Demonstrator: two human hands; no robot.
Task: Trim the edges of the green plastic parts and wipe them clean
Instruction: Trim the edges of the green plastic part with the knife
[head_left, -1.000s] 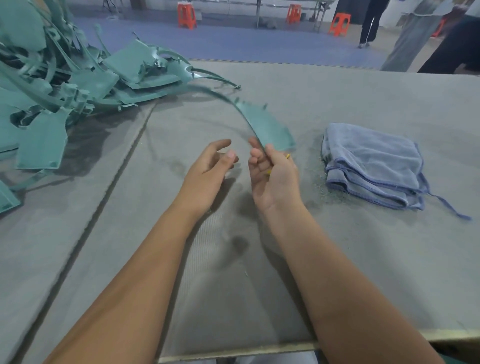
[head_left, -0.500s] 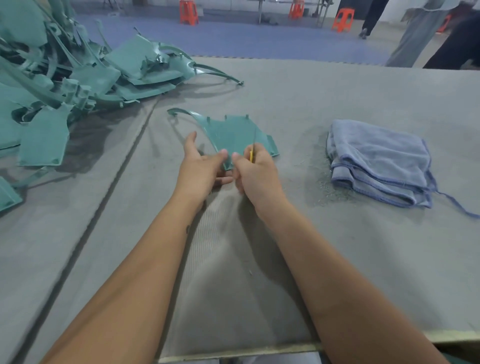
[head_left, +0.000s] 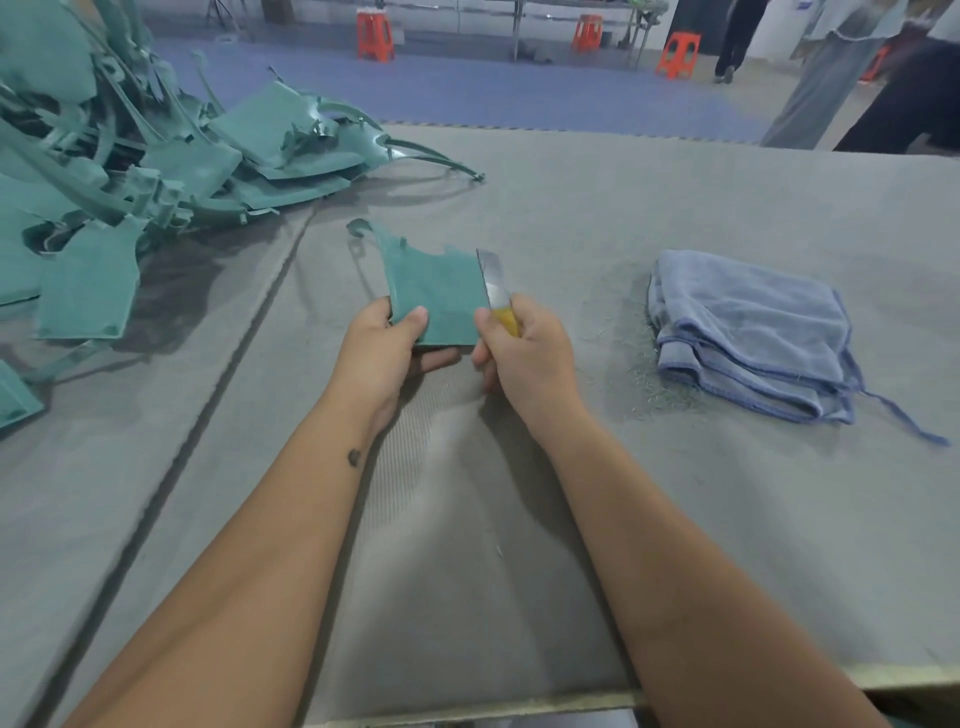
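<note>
A flat green plastic part (head_left: 434, 283) with a thin curved tail is held up over the middle of the grey table. My left hand (head_left: 387, 353) pinches its near left corner, thumb on top and fingers underneath. My right hand (head_left: 524, 353) grips a knife (head_left: 496, 291) with a yellow handle; the steel blade lies along the part's right edge. A folded blue cloth (head_left: 748, 332) lies on the table to the right, apart from both hands.
A big heap of green plastic parts (head_left: 130, 171) fills the table's far left. Fine shavings (head_left: 636, 364) speckle the felt beside the cloth. The table's front edge (head_left: 467, 709) is near me. Orange stools (head_left: 375, 35) and standing people (head_left: 852, 78) are beyond the table.
The part swung down from an edge-on arc in my right hand to flat before me. My left hand took its corner, and the knife blade came up against its right edge.
</note>
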